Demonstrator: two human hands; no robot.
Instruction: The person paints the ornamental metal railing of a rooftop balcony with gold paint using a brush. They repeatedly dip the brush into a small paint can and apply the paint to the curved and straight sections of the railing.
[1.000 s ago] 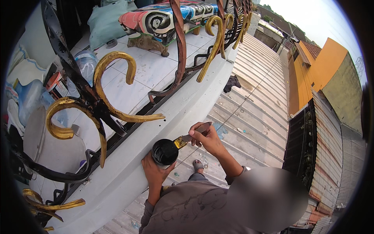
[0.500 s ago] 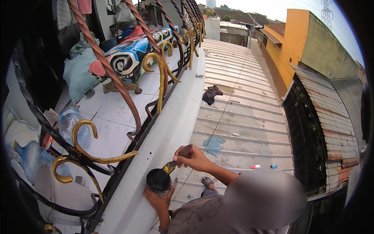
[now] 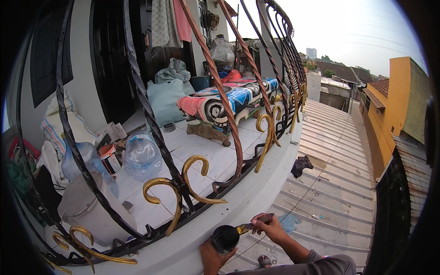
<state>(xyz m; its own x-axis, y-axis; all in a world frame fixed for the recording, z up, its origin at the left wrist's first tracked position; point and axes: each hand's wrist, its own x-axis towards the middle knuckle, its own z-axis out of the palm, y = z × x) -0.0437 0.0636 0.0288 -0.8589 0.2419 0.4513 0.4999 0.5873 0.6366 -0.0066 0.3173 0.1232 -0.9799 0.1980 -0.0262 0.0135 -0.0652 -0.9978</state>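
My left hand (image 3: 211, 257) is wrapped around a small can (image 3: 224, 248) with dark, nearly black paint inside. In my right hand (image 3: 273, 229) is a paintbrush (image 3: 243, 228), gripped by its handle; a yellow and black band shows on it. The brush lies across the can's right rim, and its bristles are hidden in or against the dark inside. Just beyond my hands stands a curved iron railing (image 3: 137, 87) of twisted bars, some black and some reddish brown. Gold scrolls (image 3: 196, 161) curl along its lower part, apart from my hands.
The railing rises from a white ledge (image 3: 250, 195). Behind it, a tiled balcony holds a grey bucket (image 3: 94, 208), a large clear water bottle (image 3: 142, 156), an orange-and-white tin (image 3: 110, 159) and a patterned bench (image 3: 229, 103). Right of the ledge lies a ribbed metal roof (image 3: 339, 192) with a dark cloth (image 3: 301, 166).
My view has tilted up and swung left, showing more railing and balcony. The can and both hands sit lower in the picture; the brush has tipped flatter across the can's rim.
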